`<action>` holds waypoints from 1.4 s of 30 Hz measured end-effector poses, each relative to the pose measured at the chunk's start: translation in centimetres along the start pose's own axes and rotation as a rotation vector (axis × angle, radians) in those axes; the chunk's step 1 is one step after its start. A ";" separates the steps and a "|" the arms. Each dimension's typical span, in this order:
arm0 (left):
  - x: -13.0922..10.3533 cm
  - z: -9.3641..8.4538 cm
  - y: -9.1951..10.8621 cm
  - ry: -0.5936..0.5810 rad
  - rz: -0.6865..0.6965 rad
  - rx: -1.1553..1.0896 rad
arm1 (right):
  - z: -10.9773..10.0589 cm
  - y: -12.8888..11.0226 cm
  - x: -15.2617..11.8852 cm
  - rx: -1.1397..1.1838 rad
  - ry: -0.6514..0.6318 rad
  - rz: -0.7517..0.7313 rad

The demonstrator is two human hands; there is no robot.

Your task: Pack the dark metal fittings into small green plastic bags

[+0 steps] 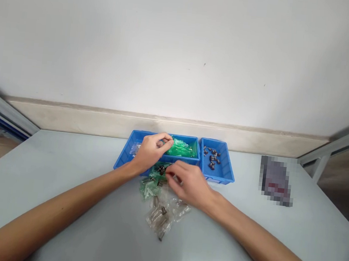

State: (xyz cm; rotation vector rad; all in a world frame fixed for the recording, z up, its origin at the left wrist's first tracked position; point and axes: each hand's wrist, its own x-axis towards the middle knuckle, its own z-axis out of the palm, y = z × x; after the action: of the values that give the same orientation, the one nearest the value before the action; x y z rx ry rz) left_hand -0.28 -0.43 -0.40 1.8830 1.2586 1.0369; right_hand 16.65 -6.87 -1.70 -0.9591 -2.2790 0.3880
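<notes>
My left hand (156, 146) is over the blue bin (128, 149) of green plastic bags (181, 148), its thumb and fingers pinched together; anything between them is too small to make out. My right hand (188, 181) is lower, at the bin's front edge, its fingertips curled at small dark metal parts (161, 169) on a green bag. What its fingertips hold is hidden. Just left of it is another green bag with pieces inside (149, 189). Nearer me, clear bags with metal parts (160, 218) lie on the table.
A second blue bin (225, 165) at the right contains several small dark metal parts (212, 159). Farther right lies a blurred-out grey item (275, 180). A wall (182, 56) rises behind the table (84, 220), with metal frames at both sides.
</notes>
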 end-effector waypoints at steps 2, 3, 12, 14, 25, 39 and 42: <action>0.0 0.0 0.0 -0.019 0.008 -0.008 | -1.2 0.7 0.6 0.149 0.164 0.082; 0.0 0.0 0.0 -0.030 0.015 -0.011 | -1.7 1.2 0.8 0.197 0.225 0.135; -0.1 0.1 0.2 -0.089 0.097 0.054 | -1.1 4.0 1.1 0.613 0.302 0.453; -0.1 0.1 0.1 -0.095 0.110 0.069 | -1.1 4.0 1.1 0.617 0.297 0.460; 0.0 0.2 -0.2 -0.106 0.169 0.053 | -0.9 4.4 0.9 0.621 0.302 0.422; -0.1 0.2 -0.2 -0.112 0.188 0.055 | -0.9 4.3 1.0 0.667 0.306 0.444; -0.1 0.2 -0.2 -0.117 0.202 0.052 | -0.8 4.3 1.0 0.675 0.317 0.436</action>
State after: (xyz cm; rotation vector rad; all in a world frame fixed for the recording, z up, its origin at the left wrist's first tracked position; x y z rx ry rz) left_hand -0.22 -0.48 -0.74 2.1126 1.0545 0.9879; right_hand 18.98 -3.18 -2.71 -1.0442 -1.4757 1.0300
